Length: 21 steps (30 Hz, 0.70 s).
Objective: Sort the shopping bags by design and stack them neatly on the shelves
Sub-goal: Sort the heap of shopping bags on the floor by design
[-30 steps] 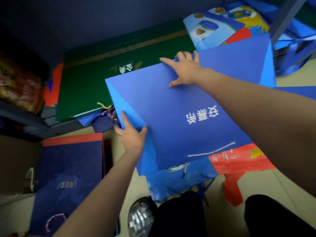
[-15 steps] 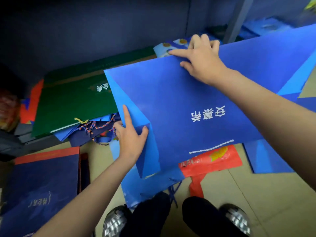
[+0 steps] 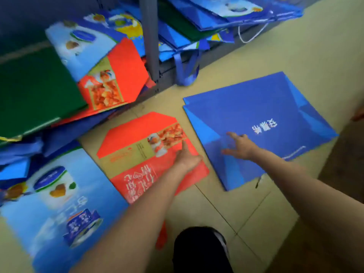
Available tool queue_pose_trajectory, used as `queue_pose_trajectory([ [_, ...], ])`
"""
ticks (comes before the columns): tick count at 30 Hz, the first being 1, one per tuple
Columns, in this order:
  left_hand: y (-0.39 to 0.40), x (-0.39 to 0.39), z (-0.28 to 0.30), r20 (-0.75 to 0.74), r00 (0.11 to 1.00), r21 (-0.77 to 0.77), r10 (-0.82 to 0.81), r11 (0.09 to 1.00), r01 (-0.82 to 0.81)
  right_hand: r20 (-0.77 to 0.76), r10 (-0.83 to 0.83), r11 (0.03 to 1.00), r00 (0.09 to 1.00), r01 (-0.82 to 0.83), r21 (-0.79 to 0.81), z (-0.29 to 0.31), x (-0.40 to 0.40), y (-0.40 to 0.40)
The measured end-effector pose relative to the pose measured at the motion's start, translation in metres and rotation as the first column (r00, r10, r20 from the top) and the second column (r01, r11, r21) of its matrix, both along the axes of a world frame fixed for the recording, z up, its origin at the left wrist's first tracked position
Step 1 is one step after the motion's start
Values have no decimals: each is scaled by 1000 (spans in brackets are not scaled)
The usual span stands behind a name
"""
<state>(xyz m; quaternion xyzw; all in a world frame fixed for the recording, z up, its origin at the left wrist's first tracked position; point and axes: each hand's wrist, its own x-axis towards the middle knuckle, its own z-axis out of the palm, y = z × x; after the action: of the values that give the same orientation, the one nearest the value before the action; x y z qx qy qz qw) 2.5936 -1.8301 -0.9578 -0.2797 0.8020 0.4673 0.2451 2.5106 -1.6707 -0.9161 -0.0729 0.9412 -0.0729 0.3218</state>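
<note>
A flat plain blue bag (image 3: pixel 262 115) with white lettering lies on the floor at the right, on top of another blue bag. My right hand (image 3: pixel 239 146) hovers over or touches its near-left part with fingers spread. A red bag (image 3: pixel 137 133) with a food picture lies flat on the floor in the middle. My left hand (image 3: pixel 186 157) rests on its right edge, fingers straight. A light-blue picture bag (image 3: pixel 59 205) lies on the floor at the lower left.
A low shelf at the upper left holds a green bag (image 3: pixel 33 91), a red bag (image 3: pixel 122 75) and a light-blue picture bag (image 3: pixel 78 46). A grey shelf post (image 3: pixel 150 36) stands between shelf bays. More blue bags (image 3: pixel 216 14) are piled behind it. My dark shoe (image 3: pixel 199 249) is at the bottom.
The blue bag has gone from my raised hands down onto the floor at the right. Both hands have let go of it, and the left hand has moved onto the red bag.
</note>
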Motion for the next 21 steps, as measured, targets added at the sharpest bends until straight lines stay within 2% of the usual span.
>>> queue_pose_trajectory([
  [2, 12, 12, -19, 53, 992, 12, -112, 994, 112, 127, -22, 999, 992, 18, 36, -33, 26, 21],
  [3, 13, 17, -24, 59, 985, -19, -161, 987, 162, 140, -22, 999, 990, 15, 50, -45, 35, 22],
  [6, 6, 30, -28, 8, 952, -154, -306, 940, 303, 55, -6, 994, 998, 0, 108, -63, 52, 11],
  [8, -3, 41, -22, 34, 915, -269, -403, 878, 397, -16, 6, 989, 1000, -4, 147, -68, 56, 7],
  [12, -25, 54, -7, 67, 864, -360, -499, 795, 488, -125, 112, 981, 986, -90, 171, -65, 48, 7],
  [14, -43, 54, 14, 21, 828, -484, -561, 719, 499, -165, 110, 990, 980, -94, 101, -55, 37, -2],
  [16, -73, 56, 39, -1, 745, -671, -667, 553, 494, -133, 63, 996, 989, -71, -58, -39, 29, -27],
  [18, -119, 62, 64, -34, 681, -830, -731, 400, 388, -148, 78, 971, 986, -109, -213, -18, 28, -63],
  [19, -145, 67, 74, -49, 695, -881, -717, 359, 308, -191, 101, 950, 976, -151, -272, -7, 30, -84],
  [21, -199, 87, 86, -42, 795, -934, -605, 307, 184, -263, 110, 893, 959, -211, -396, 15, 38, -127],
])
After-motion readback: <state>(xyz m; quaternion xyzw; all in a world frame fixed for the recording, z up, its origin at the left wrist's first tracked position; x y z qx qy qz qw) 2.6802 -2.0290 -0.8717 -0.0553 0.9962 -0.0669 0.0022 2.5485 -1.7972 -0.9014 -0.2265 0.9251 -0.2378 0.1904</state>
